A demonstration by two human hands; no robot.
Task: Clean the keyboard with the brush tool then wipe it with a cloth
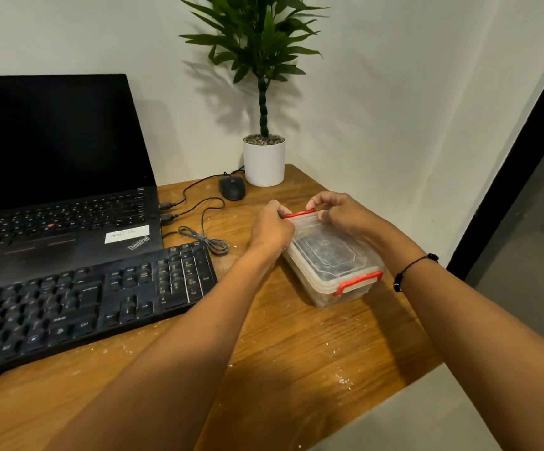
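Observation:
A black external keyboard (pixel 78 304) lies at the left front of the wooden desk (pixel 296 369). To its right stands a clear plastic box (pixel 326 258) with a lid and red latches; dark contents show dimly through the lid. My left hand (pixel 272 227) and my right hand (pixel 339 211) both pinch the red latch (pixel 300 213) at the box's far end. The near red latch (pixel 358 281) is shut against the box. No brush or cloth is visible outside the box.
An open black laptop (pixel 55 177) with a dark screen stands behind the keyboard. A black mouse (pixel 231 187) and its coiled cable (pixel 205 239) lie behind the box. A potted plant (pixel 264 157) stands in the back corner. The desk's right edge runs just beyond the box.

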